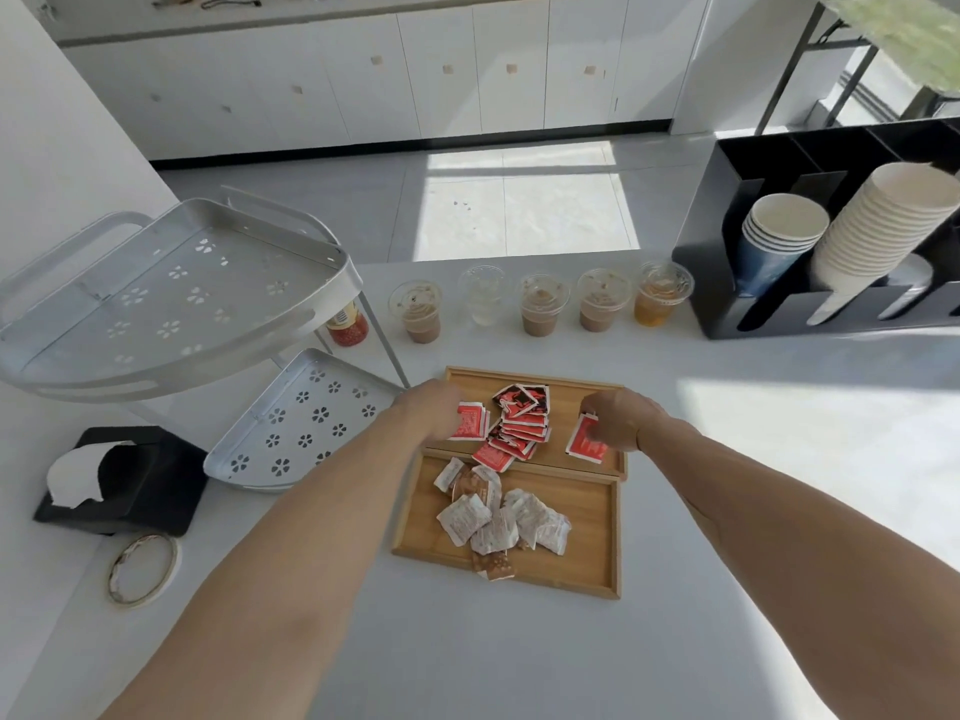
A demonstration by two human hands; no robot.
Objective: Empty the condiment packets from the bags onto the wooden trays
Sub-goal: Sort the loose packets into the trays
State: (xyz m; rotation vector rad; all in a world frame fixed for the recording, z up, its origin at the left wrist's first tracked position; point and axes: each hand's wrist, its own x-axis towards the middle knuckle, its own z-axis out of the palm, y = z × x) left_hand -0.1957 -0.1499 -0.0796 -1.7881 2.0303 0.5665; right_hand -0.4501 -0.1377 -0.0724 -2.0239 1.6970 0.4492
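Both wooden trays already carry packets and no bag is in view, so the emptying step looks done or nearly done; the work in hand appears to be spreading or tidying the red packets on the far tray (566, 389).

Left to right:

1. The left hand (426, 407) reaches over the far tray's left end. Its fingers curl down onto a red packet (470, 420) at the left of the tray; whether they pinch it or only press on it cannot be told.
2. The main heap of red packets (519, 423) lies between the two hands, apart from both.
3. The right hand (618, 420) holds a single red packet (587, 441) at the tray's right end, fingers curled round its upper edge.

The near tray (587, 537) holds the white and brown packets (501, 519), which neither hand touches.

The next move probably calls for setting both packets down flat inside the tray rim.
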